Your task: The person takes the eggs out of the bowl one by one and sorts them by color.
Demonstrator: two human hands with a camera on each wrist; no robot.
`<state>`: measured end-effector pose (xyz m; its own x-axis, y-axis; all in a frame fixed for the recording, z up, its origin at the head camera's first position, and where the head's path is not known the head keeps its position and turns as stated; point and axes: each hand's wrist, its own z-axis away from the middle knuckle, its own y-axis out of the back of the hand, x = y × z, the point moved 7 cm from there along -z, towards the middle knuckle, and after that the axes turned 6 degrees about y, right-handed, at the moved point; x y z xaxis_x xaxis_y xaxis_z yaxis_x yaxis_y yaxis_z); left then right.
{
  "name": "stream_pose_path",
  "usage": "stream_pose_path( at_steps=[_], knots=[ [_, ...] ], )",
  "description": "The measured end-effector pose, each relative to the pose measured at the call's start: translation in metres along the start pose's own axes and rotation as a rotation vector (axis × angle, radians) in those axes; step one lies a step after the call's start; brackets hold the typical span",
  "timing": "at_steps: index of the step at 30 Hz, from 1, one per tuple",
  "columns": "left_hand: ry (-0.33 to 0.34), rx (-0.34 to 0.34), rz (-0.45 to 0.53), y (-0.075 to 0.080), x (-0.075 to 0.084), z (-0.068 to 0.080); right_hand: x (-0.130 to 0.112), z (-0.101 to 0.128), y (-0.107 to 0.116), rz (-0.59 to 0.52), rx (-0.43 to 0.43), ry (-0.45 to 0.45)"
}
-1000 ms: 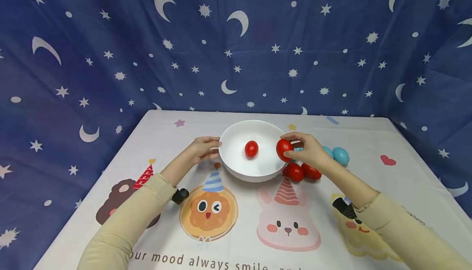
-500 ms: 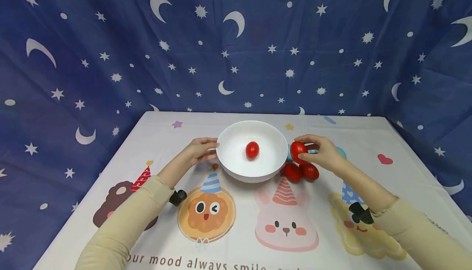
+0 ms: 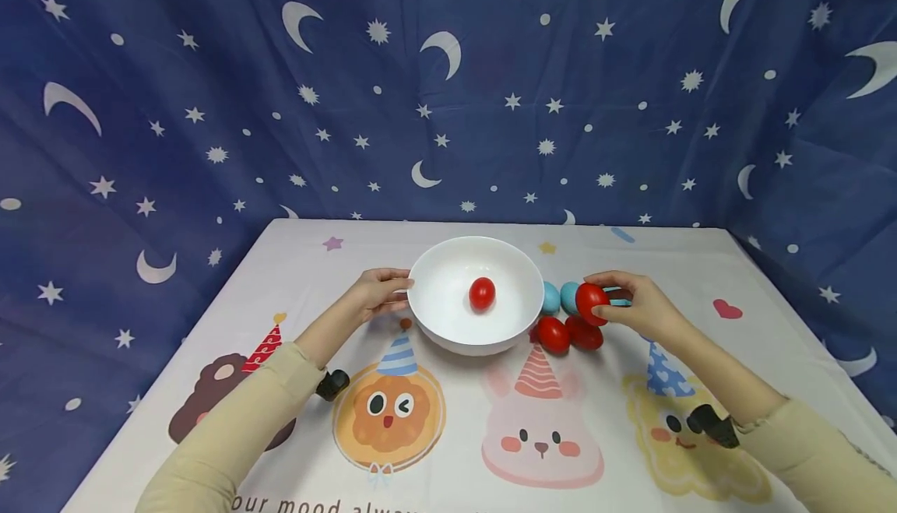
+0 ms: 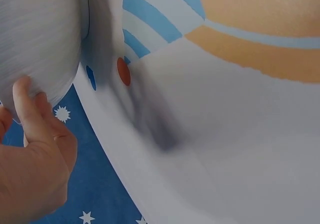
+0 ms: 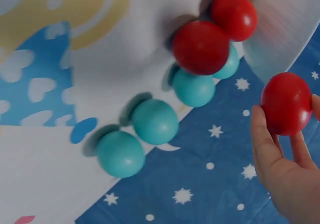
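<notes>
A white bowl (image 3: 455, 326) stands on the table with one red egg (image 3: 482, 294) inside. At its left side, my left hand (image 3: 374, 293) holds the bowl, fingertips against the outer wall in the left wrist view. To the right of the bowl, my right hand (image 3: 641, 307) pinches another red egg (image 3: 592, 303) between thumb and fingers. The right wrist view shows this held egg (image 5: 286, 104) apart from the others. Two red eggs (image 5: 200, 48) lie beside the bowl. Several light-blue eggs (image 5: 155, 121) lie behind them, partly hidden by the right hand in the head view.
A white tablecloth (image 3: 315, 264) printed with cartoon faces covers the table. Behind and at the sides hangs a dark blue curtain (image 3: 350, 69) with moons and stars. Black wrist devices (image 3: 332, 384) sit by both sleeves.
My right hand has carried the red egg rightward from over the bowl's right rim to beside the blue eggs. My left hand stays at the bowl. The view has shifted slightly.
</notes>
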<state>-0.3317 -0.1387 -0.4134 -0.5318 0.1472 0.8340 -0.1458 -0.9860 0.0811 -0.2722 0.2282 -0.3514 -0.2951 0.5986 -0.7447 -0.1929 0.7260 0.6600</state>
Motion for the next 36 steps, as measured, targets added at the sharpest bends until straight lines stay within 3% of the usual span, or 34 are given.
stream_pose_path(
  at_steps=[15, 36],
  knots=[
    [-0.022, -0.002, 0.015, 0.001, 0.000, 0.003, 0.019, 0.012, 0.012, 0.118, 0.027, 0.029],
    [-0.005, 0.021, 0.018, 0.004, -0.004, -0.002, 0.049, 0.020, -0.008, 0.239, -0.002, 0.067]
  ],
)
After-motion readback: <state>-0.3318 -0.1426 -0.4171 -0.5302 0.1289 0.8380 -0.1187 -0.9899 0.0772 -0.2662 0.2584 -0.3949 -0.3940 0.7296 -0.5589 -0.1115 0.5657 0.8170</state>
